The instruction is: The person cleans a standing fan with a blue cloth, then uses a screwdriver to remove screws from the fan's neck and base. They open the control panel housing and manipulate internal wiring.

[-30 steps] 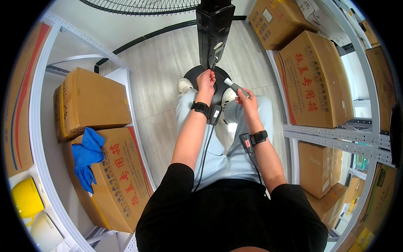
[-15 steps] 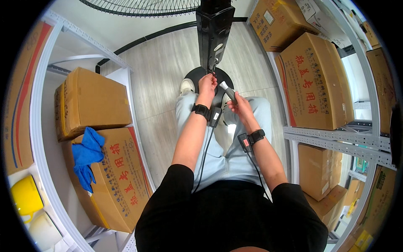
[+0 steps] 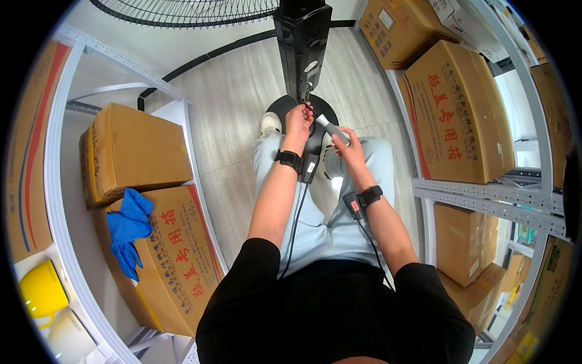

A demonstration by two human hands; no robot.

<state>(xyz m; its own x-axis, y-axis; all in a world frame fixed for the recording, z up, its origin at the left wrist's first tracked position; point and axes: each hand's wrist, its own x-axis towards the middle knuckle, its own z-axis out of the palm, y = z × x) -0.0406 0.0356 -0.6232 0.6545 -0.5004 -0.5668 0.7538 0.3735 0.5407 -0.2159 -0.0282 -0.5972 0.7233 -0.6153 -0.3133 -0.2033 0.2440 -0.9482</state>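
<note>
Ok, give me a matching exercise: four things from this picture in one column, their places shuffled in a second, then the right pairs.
Things:
1. blue cloth
2. yellow cup
3. grey tool
4. left hand

Places:
A. in the right hand
B. at the black fan post
C. draped on a cardboard box
D. lower left shelf corner

Pairs: 1-C, 2-D, 3-A, 4-B

Fan grille (image 3: 182, 12): cut off by the top edge. Black fan column (image 3: 301, 42): upper end out of frame. Grey tool (image 3: 331, 128): tip hidden behind the right hand (image 3: 347, 147); kind unclear. Left hand (image 3: 299, 119): fingertips hidden against the column. Yellow mug (image 3: 41, 292): partly cut off.
</note>
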